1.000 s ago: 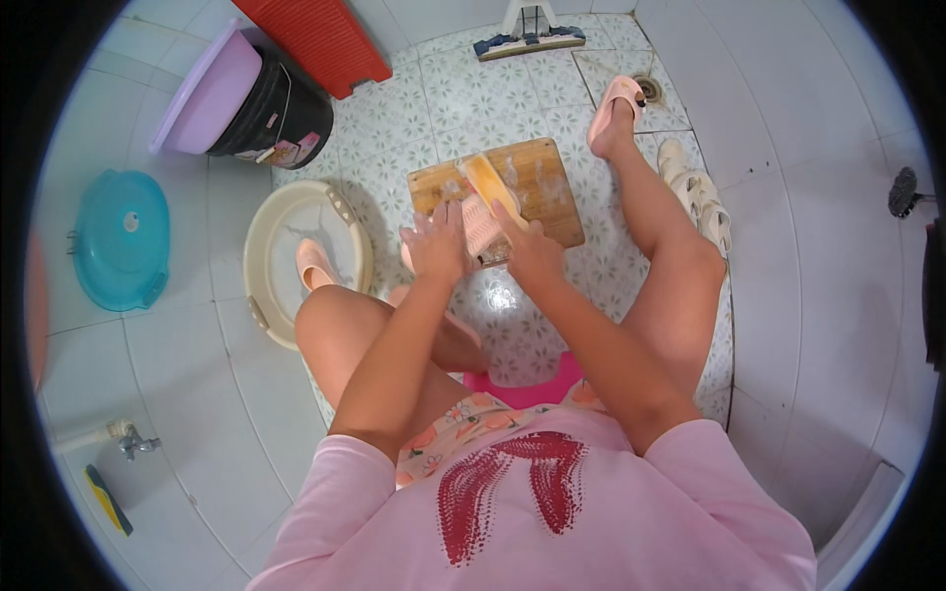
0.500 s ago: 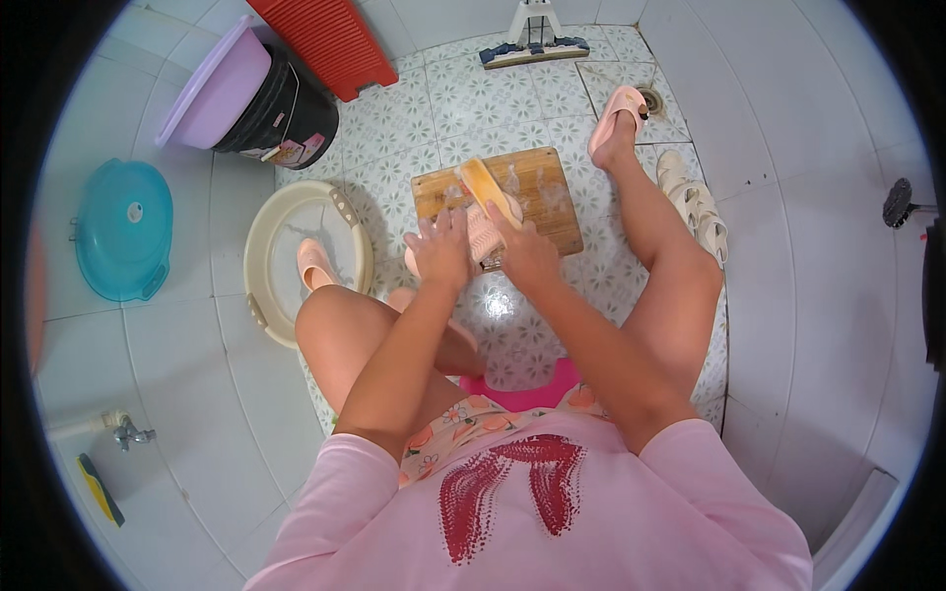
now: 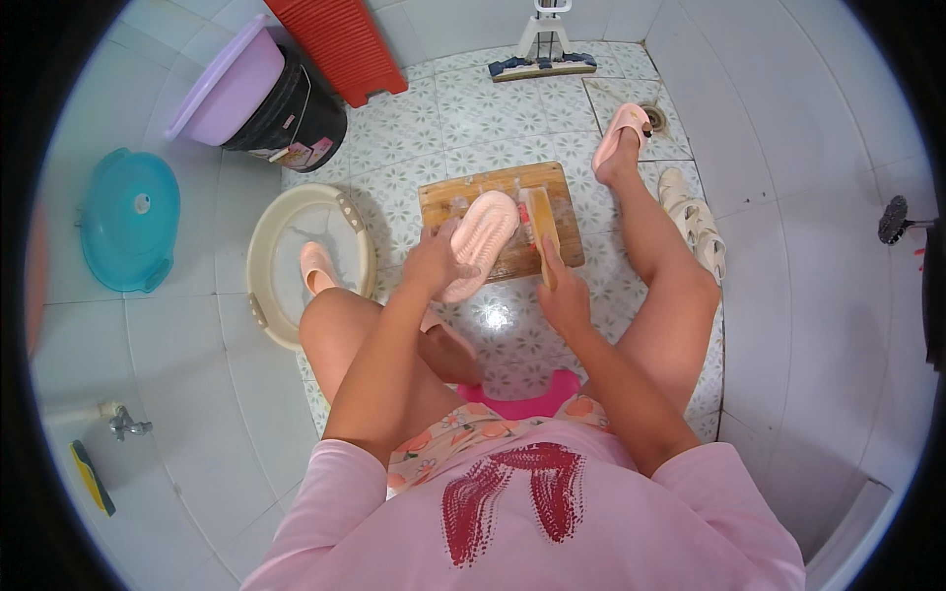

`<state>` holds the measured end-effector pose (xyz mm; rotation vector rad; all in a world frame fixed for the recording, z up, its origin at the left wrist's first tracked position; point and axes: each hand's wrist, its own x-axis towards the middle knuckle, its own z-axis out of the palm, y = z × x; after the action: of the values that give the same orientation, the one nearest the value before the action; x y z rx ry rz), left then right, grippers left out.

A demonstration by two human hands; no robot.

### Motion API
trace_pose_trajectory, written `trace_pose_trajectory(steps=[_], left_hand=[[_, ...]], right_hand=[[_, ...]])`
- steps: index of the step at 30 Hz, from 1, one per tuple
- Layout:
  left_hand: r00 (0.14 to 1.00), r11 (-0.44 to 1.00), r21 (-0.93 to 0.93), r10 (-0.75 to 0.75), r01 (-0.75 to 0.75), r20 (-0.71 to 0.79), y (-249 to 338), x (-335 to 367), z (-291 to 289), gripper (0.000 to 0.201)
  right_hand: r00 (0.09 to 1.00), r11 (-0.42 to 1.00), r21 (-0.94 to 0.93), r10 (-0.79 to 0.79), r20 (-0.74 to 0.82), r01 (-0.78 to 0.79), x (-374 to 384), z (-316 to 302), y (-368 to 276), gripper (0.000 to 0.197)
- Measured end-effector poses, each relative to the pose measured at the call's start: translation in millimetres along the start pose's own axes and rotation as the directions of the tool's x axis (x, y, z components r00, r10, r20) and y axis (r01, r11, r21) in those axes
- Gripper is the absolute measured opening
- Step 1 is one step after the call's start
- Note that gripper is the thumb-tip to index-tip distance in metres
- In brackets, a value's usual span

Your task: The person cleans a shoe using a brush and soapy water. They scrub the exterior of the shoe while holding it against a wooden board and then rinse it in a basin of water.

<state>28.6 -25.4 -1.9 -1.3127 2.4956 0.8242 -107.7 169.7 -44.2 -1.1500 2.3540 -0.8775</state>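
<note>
A pink slipper (image 3: 483, 243) is gripped at its side by my left hand (image 3: 434, 264), its ridged sole facing up over the near left part of a wooden board (image 3: 443, 199). My right hand (image 3: 565, 298) is closed round the near end of a scrub brush (image 3: 543, 229) with a yellowish wooden back. Reddish bristles show along the brush's left side, a small gap away from the slipper. Whitish suds lie on the board, which rests on the patterned tile floor.
A cream basin (image 3: 258, 251) with another pink slipper (image 3: 315, 266) in it stands at left. Behind it are a black bucket (image 3: 320, 113), a purple basin (image 3: 232, 94) and a red washboard (image 3: 335, 44). A mop (image 3: 542, 64) lies far off; white sandals (image 3: 695, 222) line the right wall.
The brush has come off the slipper and swung to the right, turning more upright. My left hand has gone from pressing flat on the slipper to holding it raised by its side.
</note>
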Motion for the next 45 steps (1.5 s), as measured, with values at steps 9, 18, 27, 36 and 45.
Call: trace_pose_trajectory(steps=[9, 18, 27, 36, 45], left_hand=[[0.997, 0.953, -0.298, -0.071, 0.058, -0.034, -24.0, 10.2, 16.0, 0.085], [0.973, 0.732, -0.666, 0.229, -0.146, 0.039, -29.6, 17.1, 7.5, 0.073], [0.97, 0.915, 0.4, 0.041, 0.061, -0.242, 34.5, -18.9, 5.7, 0.103], [0.983, 0.943, 0.319, 0.138, -0.094, -0.119, 19.5, -8.4, -11.5, 0.092], [0.979, 0.94, 0.319, 0.167, -0.122, -0.117, 17.6, -4.3, -12.1, 0.084]], right_hand=[[0.991, 0.94, 0.315, 0.105, 0.085, -0.127, 17.0, -9.7, -51.5, 0.053], [0.995, 0.973, 0.213, 0.075, 0.069, -0.088, 2.6, -15.6, -38.1, 0.049], [0.998, 0.998, 0.053, 0.015, 0.062, -0.018, 12.5, -7.2, -27.6, 0.05], [0.973, 0.993, -0.111, -0.023, 0.229, 0.049, -6.6, -41.7, -43.2, 0.05], [0.99, 0.976, -0.202, -0.054, 0.129, 0.08, 56.5, -8.0, -57.8, 0.045]])
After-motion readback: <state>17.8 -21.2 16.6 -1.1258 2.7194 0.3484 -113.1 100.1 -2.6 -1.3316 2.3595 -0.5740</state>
